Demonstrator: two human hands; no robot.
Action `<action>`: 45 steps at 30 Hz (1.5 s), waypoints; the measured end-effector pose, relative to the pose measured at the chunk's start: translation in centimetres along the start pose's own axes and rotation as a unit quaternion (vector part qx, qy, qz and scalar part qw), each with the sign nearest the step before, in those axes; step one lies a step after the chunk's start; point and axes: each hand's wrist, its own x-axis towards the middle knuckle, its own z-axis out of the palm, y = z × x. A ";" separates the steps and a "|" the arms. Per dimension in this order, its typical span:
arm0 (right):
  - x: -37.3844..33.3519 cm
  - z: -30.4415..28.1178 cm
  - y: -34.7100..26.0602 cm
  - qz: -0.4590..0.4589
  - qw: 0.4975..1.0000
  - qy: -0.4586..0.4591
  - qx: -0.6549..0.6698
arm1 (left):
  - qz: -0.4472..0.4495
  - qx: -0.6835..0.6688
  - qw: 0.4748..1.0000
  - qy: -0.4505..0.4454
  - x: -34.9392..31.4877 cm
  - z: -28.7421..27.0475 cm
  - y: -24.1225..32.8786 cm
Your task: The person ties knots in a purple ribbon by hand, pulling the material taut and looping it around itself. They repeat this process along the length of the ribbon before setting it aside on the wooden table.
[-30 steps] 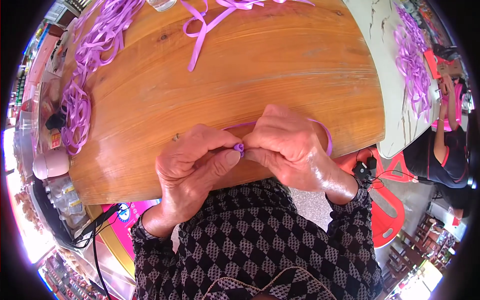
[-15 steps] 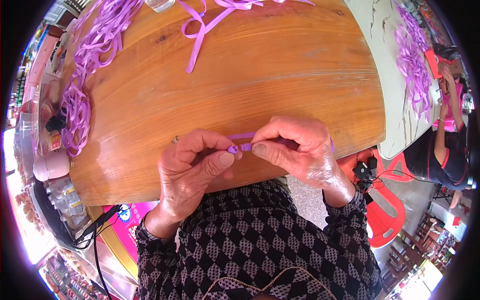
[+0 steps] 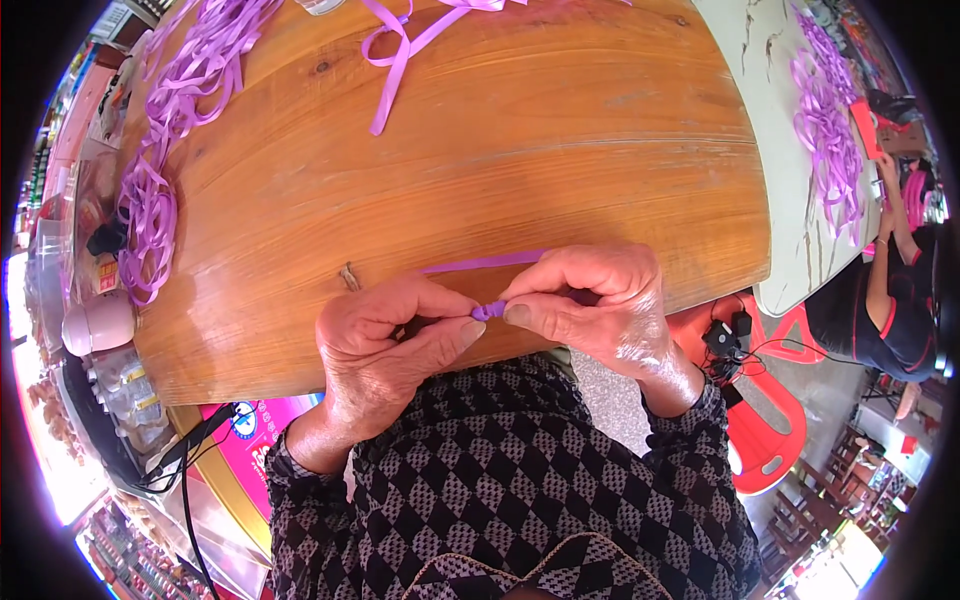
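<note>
A purple ribbon strip [image 3: 482, 264] lies across the near edge of the wooden table [image 3: 500, 150], and its folded end [image 3: 488, 310] is pinched between both my hands. My left hand [image 3: 385, 345] grips it from the left with thumb and forefinger. My right hand [image 3: 600, 305] grips it from the right, with the strip running behind its fingers. Both hands hover at the table's near edge, above my chequered black-and-grey sleeves.
A heap of purple ribbon strips [image 3: 165, 150] lies along the table's left side, and a looped ribbon [image 3: 405, 45] at the far edge. A pink bottle [image 3: 95, 322] stands left. Another person [image 3: 890, 290] works with purple ribbons [image 3: 825, 110] at a pale table, right. Red stool [image 3: 765, 425] below.
My right hand has drawn back a little to the right, showing more of the ribbon strip behind it. The pinch on the folded end stays between both hands.
</note>
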 end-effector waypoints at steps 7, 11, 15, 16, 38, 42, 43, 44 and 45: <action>-0.2 0.1 0.4 -0.047 0.998 0.006 -0.047 | 0.071 0.076 0.994 -0.013 0.2 0.0 0.0; -0.2 0.3 0.5 -0.054 0.997 0.031 -0.048 | 0.084 0.086 0.993 0.005 0.2 0.2 -0.2; -0.4 0.5 0.8 -0.050 0.998 0.038 -0.014 | 0.078 0.075 0.994 0.025 0.2 0.5 -0.6; -0.3 0.5 1.0 -0.074 0.996 0.042 -0.037 | 0.078 0.075 0.994 0.025 0.2 0.5 -0.6; -0.6 0.6 1.6 -0.072 0.997 0.034 0.005 | 0.089 0.084 0.992 0.038 0.3 1.0 -1.6; -0.6 0.5 1.1 -0.104 0.994 0.026 -0.014 | 0.114 0.093 0.988 0.040 0.3 1.0 -1.5; -0.6 0.5 0.8 -0.094 0.995 0.021 -0.022 | 0.114 0.093 0.988 0.041 0.3 0.9 -1.5; -0.6 0.5 0.7 -0.084 0.996 0.015 -0.029 | 0.122 0.104 0.986 0.037 0.3 0.9 -1.5; -0.7 0.5 0.7 -0.083 0.996 0.017 -0.029 | 0.131 0.114 0.984 0.031 0.3 0.9 -1.6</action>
